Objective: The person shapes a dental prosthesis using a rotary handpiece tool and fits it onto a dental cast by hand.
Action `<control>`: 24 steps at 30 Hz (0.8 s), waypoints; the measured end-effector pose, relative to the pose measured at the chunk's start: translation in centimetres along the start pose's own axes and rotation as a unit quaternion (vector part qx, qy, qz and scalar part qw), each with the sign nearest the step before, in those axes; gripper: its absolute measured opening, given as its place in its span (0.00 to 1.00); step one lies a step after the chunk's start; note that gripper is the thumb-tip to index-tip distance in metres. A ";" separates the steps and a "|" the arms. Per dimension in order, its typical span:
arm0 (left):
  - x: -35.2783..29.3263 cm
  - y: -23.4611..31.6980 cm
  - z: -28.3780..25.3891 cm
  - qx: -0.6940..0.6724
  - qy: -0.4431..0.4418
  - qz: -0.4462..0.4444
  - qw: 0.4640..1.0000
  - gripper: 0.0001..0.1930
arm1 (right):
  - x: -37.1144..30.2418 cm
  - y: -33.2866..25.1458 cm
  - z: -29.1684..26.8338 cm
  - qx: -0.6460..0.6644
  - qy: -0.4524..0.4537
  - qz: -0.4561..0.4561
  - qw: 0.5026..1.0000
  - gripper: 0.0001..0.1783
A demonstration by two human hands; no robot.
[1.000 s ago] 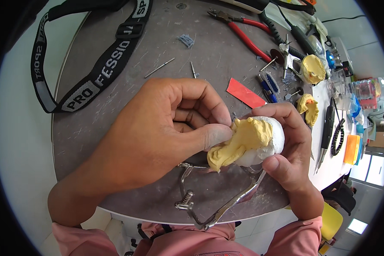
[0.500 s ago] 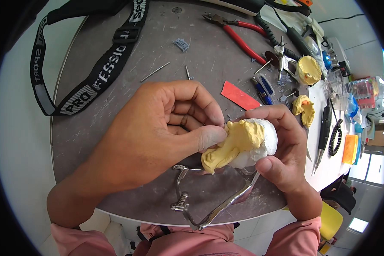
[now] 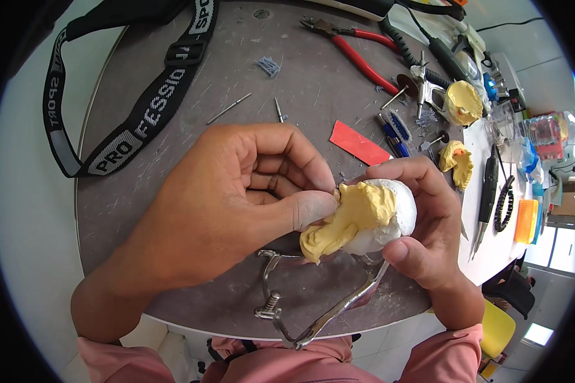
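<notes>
A yellow plaster dental cast (image 3: 358, 214) with a ridged tooth arch is fixed to white plaster (image 3: 402, 207) on a metal dental articulator (image 3: 338, 313). My right hand (image 3: 431, 223) cups the white plaster, thumb near its lower edge and fingers behind it. From the left, my left hand (image 3: 223, 198) pinches the cast's tooth edge between thumb and index finger; its other fingers curl inward. Whether a small piece sits between those fingertips is hidden. The articulator's bent frame and spring screw hang below the cast, over the table's near edge.
Beyond my hands lie a red strip (image 3: 361, 143), thin metal burs (image 3: 230, 108), grey sprue bits (image 3: 268, 66) and red-handled cutters (image 3: 364, 60). Two more yellow casts (image 3: 463, 102) sit at right, near a black handpiece (image 3: 489, 191). A black strap (image 3: 147, 115) lies at far left.
Both hands keep their grip on the cast almost unaltered. The whole view has shifted slightly, and the cast and articulator are tilted a touch differently.
</notes>
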State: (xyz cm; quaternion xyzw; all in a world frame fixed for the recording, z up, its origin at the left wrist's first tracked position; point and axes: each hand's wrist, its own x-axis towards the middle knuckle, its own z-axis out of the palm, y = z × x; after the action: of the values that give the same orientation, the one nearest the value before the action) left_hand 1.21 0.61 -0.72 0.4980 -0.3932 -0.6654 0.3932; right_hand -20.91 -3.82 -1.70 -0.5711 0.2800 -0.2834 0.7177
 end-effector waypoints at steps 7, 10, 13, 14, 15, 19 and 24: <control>-0.1 0.0 0.1 -0.004 0.005 0.004 1.000 0.08 | 0.0 0.0 0.1 -0.004 0.002 -0.001 1.000 0.35; -0.1 -0.1 0.0 -0.007 0.005 0.003 1.000 0.08 | 0.1 0.0 0.2 -0.002 0.002 -0.002 1.000 0.35; 0.0 0.0 -0.2 -0.012 -0.005 -0.004 1.000 0.07 | 0.1 0.0 0.1 -0.004 -0.001 -0.001 1.000 0.35; 0.1 0.0 -0.3 -0.015 -0.011 -0.008 1.000 0.07 | 0.1 0.0 0.0 -0.004 -0.002 -0.001 1.000 0.35; 0.1 0.0 -0.3 -0.013 -0.011 -0.009 1.000 0.07 | 0.1 0.0 0.0 -0.004 -0.005 -0.002 1.000 0.35; 0.2 0.1 0.0 0.001 -0.001 -0.009 1.000 0.07 | 0.1 -0.2 -0.1 0.013 -0.003 0.004 1.000 0.35; -0.1 0.2 0.2 -0.016 0.018 -0.022 0.999 0.07 | 0.1 -0.7 0.0 -0.011 -0.020 0.019 1.000 0.34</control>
State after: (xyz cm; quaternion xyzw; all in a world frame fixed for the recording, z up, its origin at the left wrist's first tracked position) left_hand 1.09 0.62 -0.48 0.5120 -0.3643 -0.6710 0.3936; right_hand -20.89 -4.03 -1.06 -0.5792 0.2797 -0.2554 0.7219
